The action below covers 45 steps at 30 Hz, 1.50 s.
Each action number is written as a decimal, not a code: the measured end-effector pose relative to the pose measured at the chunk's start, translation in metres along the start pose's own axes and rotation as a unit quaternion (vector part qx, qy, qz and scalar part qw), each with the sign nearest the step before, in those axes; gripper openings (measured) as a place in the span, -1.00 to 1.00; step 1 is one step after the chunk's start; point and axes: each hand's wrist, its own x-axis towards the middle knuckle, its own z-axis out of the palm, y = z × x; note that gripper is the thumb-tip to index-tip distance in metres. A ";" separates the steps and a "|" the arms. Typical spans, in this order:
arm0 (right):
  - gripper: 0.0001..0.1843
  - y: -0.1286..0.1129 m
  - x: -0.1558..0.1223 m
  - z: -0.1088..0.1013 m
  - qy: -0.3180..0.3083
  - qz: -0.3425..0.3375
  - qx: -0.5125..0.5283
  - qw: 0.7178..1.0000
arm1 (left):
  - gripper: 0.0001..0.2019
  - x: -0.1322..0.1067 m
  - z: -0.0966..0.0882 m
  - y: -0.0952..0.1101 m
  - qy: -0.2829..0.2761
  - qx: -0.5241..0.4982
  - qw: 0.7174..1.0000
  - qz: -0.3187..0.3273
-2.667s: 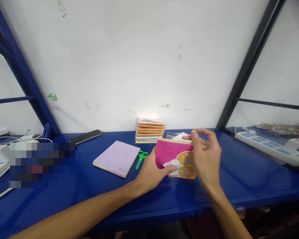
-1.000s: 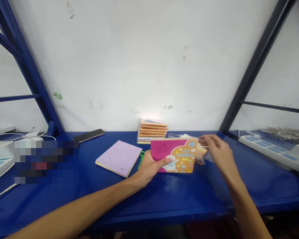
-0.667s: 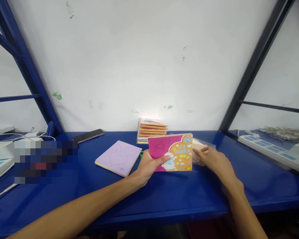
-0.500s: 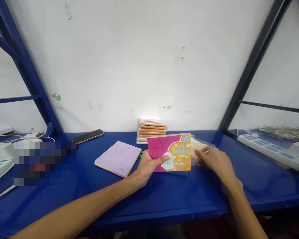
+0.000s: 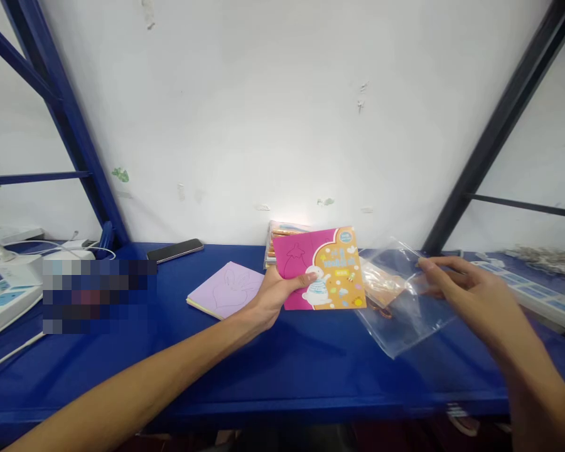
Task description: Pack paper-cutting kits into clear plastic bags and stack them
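Note:
My left hand (image 5: 280, 292) grips a pink and orange booklet (image 5: 341, 276) by its left side, thumb across the front. A white cartoon animal and an eggplant outline are printed on its cover. To the right, my right hand (image 5: 456, 279) pinches the edge of a clear plastic bag (image 5: 400, 320), which hangs spread open beside the booklet. Behind the bag lies something orange in clear wrapping, partly hidden. Left of my left hand, a stack of lilac sheets (image 5: 228, 289) with a vegetable outline rests on the blue table (image 5: 263, 370).
A pile of wrapped packets (image 5: 270, 245) stands against the wall, partly behind the booklet. A black phone (image 5: 176, 251) lies at the back left. Power strips (image 5: 9, 314) with white cables sit at the left, and another power strip (image 5: 522, 289) at the right. Metal posts flank both sides.
My right hand has moved right and drawn the clear bag out from behind the booklet, spreading it. My left hand still holds the booklet. The view has shifted slightly.

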 end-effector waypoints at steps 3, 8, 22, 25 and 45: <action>-0.37 -0.007 -0.004 -0.011 -0.079 0.020 0.033 0.996 | -0.43 0.002 0.000 0.004 0.015 0.006 1.000 0.016; -0.30 -0.014 -0.008 -0.026 -0.171 -0.001 0.012 0.985 | -0.38 0.008 -0.004 0.005 0.051 0.036 0.998 0.029; -0.44 -0.004 -0.004 -0.006 -0.222 -0.054 0.007 0.974 | -0.42 0.006 -0.007 0.004 -0.003 0.074 0.997 -0.027; -0.49 -0.008 -0.006 -0.008 -0.213 -0.072 0.037 0.974 | -0.41 0.005 -0.008 0.007 -0.026 0.093 0.994 -0.056; -0.50 -0.019 -0.014 -0.009 -0.160 -0.068 0.082 0.981 | -0.47 0.012 -0.020 0.015 -0.085 0.139 0.983 -0.080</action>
